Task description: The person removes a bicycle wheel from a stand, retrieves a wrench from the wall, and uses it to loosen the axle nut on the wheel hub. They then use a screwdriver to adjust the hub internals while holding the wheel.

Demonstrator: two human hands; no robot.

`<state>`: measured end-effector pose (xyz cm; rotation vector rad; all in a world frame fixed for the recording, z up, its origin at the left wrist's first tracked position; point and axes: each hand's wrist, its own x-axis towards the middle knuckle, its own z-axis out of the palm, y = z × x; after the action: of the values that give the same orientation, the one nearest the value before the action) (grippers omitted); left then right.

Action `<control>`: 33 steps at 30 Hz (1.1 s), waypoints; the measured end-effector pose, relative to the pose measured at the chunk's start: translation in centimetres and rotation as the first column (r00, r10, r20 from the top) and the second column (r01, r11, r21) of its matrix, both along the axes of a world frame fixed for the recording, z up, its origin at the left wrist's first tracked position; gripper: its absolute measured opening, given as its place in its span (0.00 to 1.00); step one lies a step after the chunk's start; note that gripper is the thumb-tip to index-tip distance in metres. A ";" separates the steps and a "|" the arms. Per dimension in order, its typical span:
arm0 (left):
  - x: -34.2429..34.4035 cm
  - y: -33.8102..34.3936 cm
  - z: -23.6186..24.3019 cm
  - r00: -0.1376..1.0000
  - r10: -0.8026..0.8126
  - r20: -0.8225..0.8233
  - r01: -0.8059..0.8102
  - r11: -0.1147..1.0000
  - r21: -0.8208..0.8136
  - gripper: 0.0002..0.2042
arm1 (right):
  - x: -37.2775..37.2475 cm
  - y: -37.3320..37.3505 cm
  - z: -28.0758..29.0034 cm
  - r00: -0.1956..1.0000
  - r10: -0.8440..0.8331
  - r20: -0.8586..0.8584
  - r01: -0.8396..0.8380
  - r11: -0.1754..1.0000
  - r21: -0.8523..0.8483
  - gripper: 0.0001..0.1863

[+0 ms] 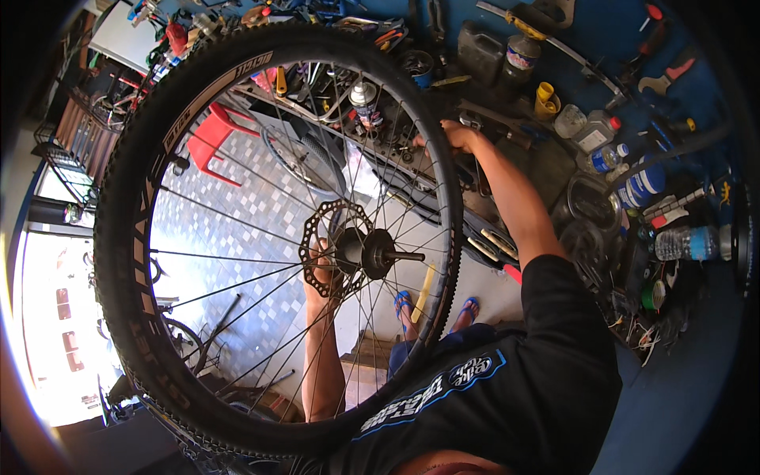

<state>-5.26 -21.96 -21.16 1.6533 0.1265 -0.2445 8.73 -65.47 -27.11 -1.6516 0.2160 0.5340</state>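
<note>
A bicycle wheel [119, 261] with a black knobby tyre stands upright close in front of me and fills the left and middle of the view. At its centre are a black hub [356, 252] with a thin axle sticking out and a drilled brake disc rotor [307, 252]. My left hand [320, 269] is closed at the hub, behind the rotor and spokes, bearing the wheel; some of its fingers are hidden. Stretched forward, my right hand [457, 136] is at the cluttered workbench [495, 178], among small metal parts. The tyre partly covers its fingers, so any grasp is unclear.
On the bench stand a spray can [363, 104], a dark jerrycan [480, 51], a yellow cup [546, 99] and several bottles. Tools hang on the blue wall. A red plastic chair [214, 138] and another bicycle wheel [297, 162] are on the tiled floor beyond.
</note>
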 end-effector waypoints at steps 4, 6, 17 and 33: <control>0.9 -0.4 -1.2 0.986 -0.126 0.113 0.118 0.990 0.073 0.16 | -3.8 -0.5 -2.2 0.808 -0.589 -0.023 0.575 0.780 0.249 0.22; 1.0 0.6 -3.2 0.951 -0.150 0.270 0.087 0.969 0.232 0.14 | -6.7 2.4 -0.8 0.740 -0.653 0.161 0.627 0.757 0.184 0.25; -0.8 0.2 -2.3 0.938 -0.187 0.291 0.086 0.942 0.325 0.17 | -12.5 6.7 -1.4 0.762 -0.439 0.477 0.612 0.730 -0.305 0.40; -6.8 7.6 -2.0 0.878 -0.025 0.478 -0.136 0.944 0.300 0.17 | -10.9 13.8 -1.9 0.794 -0.495 0.352 0.529 0.849 0.000 0.33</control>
<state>-12.06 -14.40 -23.17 1.9892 -0.1700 0.2499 -2.20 -51.66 -29.04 -1.6618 0.4247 -0.1845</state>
